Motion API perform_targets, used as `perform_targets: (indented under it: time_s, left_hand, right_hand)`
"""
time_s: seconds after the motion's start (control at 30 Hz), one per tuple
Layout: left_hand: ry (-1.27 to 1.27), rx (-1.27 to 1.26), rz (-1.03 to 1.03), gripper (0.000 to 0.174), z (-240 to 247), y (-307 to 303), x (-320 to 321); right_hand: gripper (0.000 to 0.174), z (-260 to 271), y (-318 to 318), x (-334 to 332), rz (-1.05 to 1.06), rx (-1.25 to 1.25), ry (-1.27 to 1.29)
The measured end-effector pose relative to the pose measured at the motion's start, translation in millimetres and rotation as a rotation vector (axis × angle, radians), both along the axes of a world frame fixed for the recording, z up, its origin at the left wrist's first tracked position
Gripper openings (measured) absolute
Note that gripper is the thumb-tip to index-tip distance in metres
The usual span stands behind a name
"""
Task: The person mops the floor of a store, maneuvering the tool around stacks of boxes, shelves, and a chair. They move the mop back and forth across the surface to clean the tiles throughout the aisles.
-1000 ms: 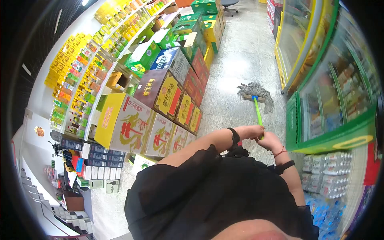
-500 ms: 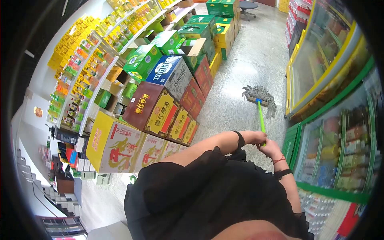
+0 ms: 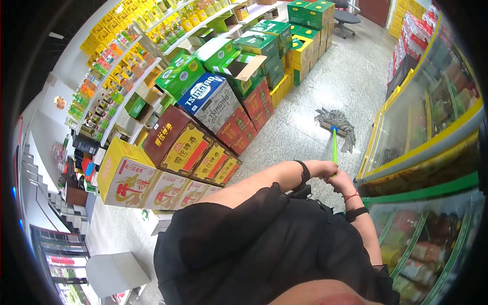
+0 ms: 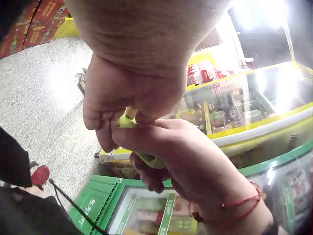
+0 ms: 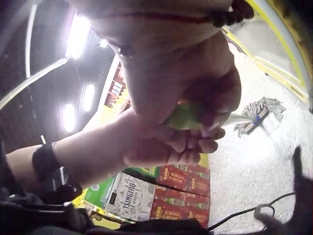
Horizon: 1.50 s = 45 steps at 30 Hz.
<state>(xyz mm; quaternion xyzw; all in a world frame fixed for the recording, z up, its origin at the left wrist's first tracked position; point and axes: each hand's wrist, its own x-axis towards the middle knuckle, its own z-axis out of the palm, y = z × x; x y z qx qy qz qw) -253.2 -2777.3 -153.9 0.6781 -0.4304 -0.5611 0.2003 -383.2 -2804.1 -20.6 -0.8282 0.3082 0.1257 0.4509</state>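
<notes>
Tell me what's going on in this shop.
Someone is holding a mop by its green handle, left hand and right hand close together. The grey strings lie on the speckled floor, between stacked drink boxes and a yellow-edged, glass-topped cooler.

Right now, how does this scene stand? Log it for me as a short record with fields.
left grip: left hand, curled round the green handle
right grip: right hand, curled round the same handle, close against the left
tool: mop, its grey strands spread on the floor
wrist detail: red bracelet on the right
person's left: stacked cartons, including a blue and grey Tsingtao one
person's right: yellow-rimmed glass-topped freezer
far end: dark office chair
</notes>
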Motion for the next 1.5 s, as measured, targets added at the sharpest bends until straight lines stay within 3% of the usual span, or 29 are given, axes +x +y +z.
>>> perform_targets:
  time_s: [0.03,0.07,0.13,0.23,0.33,0.37,0.4,0.43,0.47,0.6,0.77,0.8,0.87,1.03,1.1,1.17,1.27,1.37,1.5]
  left_hand:
    - [-0.068,-0.101,-0.160,0.046,-31,-23,10]
    - [-0.067,-0.100,-0.145,0.046,-19,-35,13]
    - [0.020,0.020,0.193,0.041,1,-54,20]
    - [-0.014,-0.053,0.096,0.049,17,-60,30]
    - [0.203,-0.125,0.250,0.052,11,-82,48]
    - [0.273,-0.154,0.296,0.053,10,-92,55]
    - [0.272,-0.157,0.299,0.053,30,-101,56]
    - [0.247,-0.048,0.433,0.053,68,-104,49]
    - [0.220,0.065,0.568,0.053,87,-107,48]
    - [0.277,0.101,0.674,0.052,89,-143,73]
    - [0.273,0.068,0.722,0.051,46,-206,133]
    - [0.225,0.054,0.619,0.049,34,-224,151]
    - [0.368,0.010,0.775,0.047,17,-253,178]
    - [0.499,0.024,0.765,0.049,32,-312,258]
    - [0.538,0.044,0.611,0.052,21,-335,286]
    - [0.489,0.052,0.708,0.049,65,-337,287]
    - [0.418,0.062,0.782,0.042,94,-355,301]
    - [0.404,0.083,0.730,0.037,92,-386,315]
    - [0.384,0.120,0.610,0.030,76,-445,334]
  right_hand:
    - [0.032,2,-17,6,-0.014,-0.010,-0.016]
    - [0.030,1,-32,12,-0.028,-0.016,-0.029]
    - [0.026,-7,-62,33,-0.011,0.070,-0.022]
    - [0.019,-20,-100,50,0.011,0.304,-0.012]
    - [0.018,3,-123,56,0.055,0.481,0.015]
    - [0.024,19,-132,55,-0.009,0.685,-0.018]
    - [0.032,26,-142,59,-0.075,0.890,-0.052]
    - [0.041,4,-166,65,-0.029,0.962,-0.015]
    - [0.030,6,-179,71,-0.095,1.015,0.004]
    - [0.021,-6,-221,104,-0.143,1.016,0.018]
    - [0.018,-21,-269,164,-0.227,0.949,0.026]
    - [0.018,-17,-279,183,-0.212,0.938,0.014]
    - [0.018,-12,-297,207,-0.329,0.945,0.048]
    - [0.021,-8,-362,280,-0.287,0.886,-0.020]
    - [0.022,-14,-380,304,-0.380,0.924,-0.028]
    - [0.025,-27,-397,317,-0.527,0.986,-0.030]
    - [0.028,-56,-428,336,-0.480,0.927,0.070]
    - [0.031,-101,-472,363,-0.451,0.919,-0.010]
    - [0.030,-103,-521,382,-0.460,0.992,-0.066]
